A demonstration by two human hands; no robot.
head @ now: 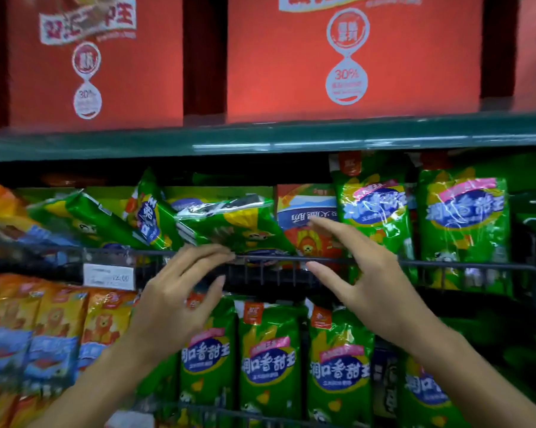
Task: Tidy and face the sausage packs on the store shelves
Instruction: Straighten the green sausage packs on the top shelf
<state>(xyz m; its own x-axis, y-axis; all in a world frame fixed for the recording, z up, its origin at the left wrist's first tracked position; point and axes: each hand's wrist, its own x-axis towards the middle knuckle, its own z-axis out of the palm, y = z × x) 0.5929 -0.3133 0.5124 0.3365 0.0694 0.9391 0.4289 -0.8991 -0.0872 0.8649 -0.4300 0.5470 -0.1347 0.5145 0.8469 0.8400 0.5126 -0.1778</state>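
A green sausage pack [236, 223] lies tilted on its side on the middle shelf, its lower edge over the wire front rail [291, 260]. My left hand [180, 295] reaches up with straight fingers, the fingertips at the rail just below that pack. My right hand [362, 273] is open with fingers spread, in front of an upside-down orange pack [303, 211]. More green packs [106, 220] lean toppled at the left. Two green packs [371, 208] [464, 223] stand upright at the right.
Red cartons [353, 57] fill the top shelf above a green shelf edge [260, 143]. A price tag [108, 276] hangs on the rail at the left. Upright green packs [270, 366] and orange packs [53, 329] line the shelf below.
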